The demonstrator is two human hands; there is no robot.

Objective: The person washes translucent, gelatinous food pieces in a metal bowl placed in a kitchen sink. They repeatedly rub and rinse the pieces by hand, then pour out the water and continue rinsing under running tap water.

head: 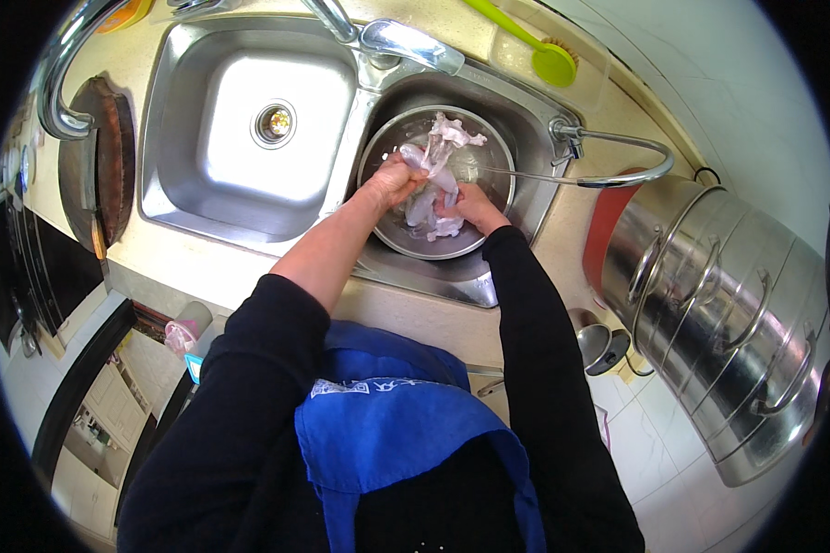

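A round metal basin (481,231) stands in the right bowl of a steel double sink. Over it my left hand (395,181) grips a pale, skinned animal carcass (444,148), whose kind I cannot tell for sure. On the lower right, my right hand (469,206) touches the carcass, its fingertips partly hidden by the meat. A thin stream of water runs into the basin from a slim curved spout (619,181) at the right. Some water lies in the basin beneath the carcass.
The left sink bowl (180,138) has a drain with food scraps. Chrome faucets (404,45) arch over the back and left. A knife (95,228) lies on a round wooden chopping board (114,166). A green brush (553,63) lies behind the sink; a large steamer pot (726,304) stands right.
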